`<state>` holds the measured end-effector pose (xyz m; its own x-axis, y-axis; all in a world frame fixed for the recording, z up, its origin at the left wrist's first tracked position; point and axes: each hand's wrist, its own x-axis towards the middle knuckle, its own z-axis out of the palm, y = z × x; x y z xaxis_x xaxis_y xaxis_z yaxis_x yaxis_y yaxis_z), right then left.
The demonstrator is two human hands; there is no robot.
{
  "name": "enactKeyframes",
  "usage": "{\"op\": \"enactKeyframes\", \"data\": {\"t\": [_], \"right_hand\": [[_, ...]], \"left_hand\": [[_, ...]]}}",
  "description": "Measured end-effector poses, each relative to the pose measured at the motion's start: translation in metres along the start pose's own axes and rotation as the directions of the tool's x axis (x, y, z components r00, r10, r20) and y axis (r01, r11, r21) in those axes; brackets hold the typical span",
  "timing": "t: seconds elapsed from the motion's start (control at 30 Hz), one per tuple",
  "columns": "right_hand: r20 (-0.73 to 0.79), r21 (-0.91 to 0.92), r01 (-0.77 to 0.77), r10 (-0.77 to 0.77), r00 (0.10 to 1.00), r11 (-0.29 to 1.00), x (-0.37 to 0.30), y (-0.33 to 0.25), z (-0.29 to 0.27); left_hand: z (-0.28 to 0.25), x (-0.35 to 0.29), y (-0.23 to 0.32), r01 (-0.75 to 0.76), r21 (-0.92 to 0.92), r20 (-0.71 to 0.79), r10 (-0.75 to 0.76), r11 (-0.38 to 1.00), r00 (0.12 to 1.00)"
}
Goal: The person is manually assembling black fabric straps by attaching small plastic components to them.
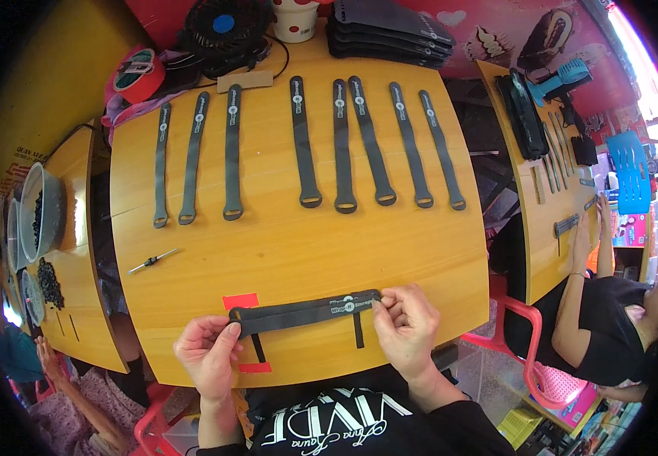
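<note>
Long, flat black cloth straps with pale printing [306,313] are pulled out straight between your two hands, low over the near edge of the yellow wooden desk [298,251]. They look like two, one lying partly over the other. Your left hand [211,353] pinches the left end with the thumb and fingers. Your right hand [407,327] pinches the right end, by the printing. Your hands are well apart, one at each end.

Bits of flat red tape [239,301] show above and below the straps, near your left hand. Two short, thin black strips [358,331] show below the straps.

Farther up the desk, eight loose black straps with slotted ends [232,152] lie in a row, slots toward you. A thin silver-and-black stick-shaped tool [152,261] lies to the left. At the back you have a round black fan with a blue middle [223,23], a white cup with red spots [295,21] and a pile of flat black cloth pieces [390,34].
</note>
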<state>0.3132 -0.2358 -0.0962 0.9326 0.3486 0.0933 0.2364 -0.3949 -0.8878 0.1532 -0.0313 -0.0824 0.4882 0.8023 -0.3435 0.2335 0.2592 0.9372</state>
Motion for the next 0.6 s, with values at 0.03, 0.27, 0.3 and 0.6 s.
{"op": "enactKeyframes", "data": {"t": [0.03,0.27,0.3,0.6], "right_hand": [[-0.002,-0.002,-0.012,0.012,1.0,1.0,-0.0002,-0.0004,0.0001],[-0.02,-0.011,0.015,-0.016,1.0,1.0,-0.0002,0.0019,0.0002],[-0.021,-0.011,0.016,-0.016,1.0,1.0,-0.0004,0.0024,0.0007],[-0.002,-0.007,0.015,-0.015,1.0,1.0,-0.001,0.0036,-0.0003]], "left_hand": [[-0.0001,0.0,-0.0002,-0.001,0.003,-0.004,0.001,1.0,1.0],[0.0005,0.0004,0.0003,-0.008,-0.002,0.005,0.008,1.0,1.0],[0.0003,0.0002,-0.0001,-0.006,-0.006,0.004,0.006,1.0,1.0],[0.001,-0.0005,-0.0006,-0.02,0.005,0.009,0.02,1.0,1.0]]}}
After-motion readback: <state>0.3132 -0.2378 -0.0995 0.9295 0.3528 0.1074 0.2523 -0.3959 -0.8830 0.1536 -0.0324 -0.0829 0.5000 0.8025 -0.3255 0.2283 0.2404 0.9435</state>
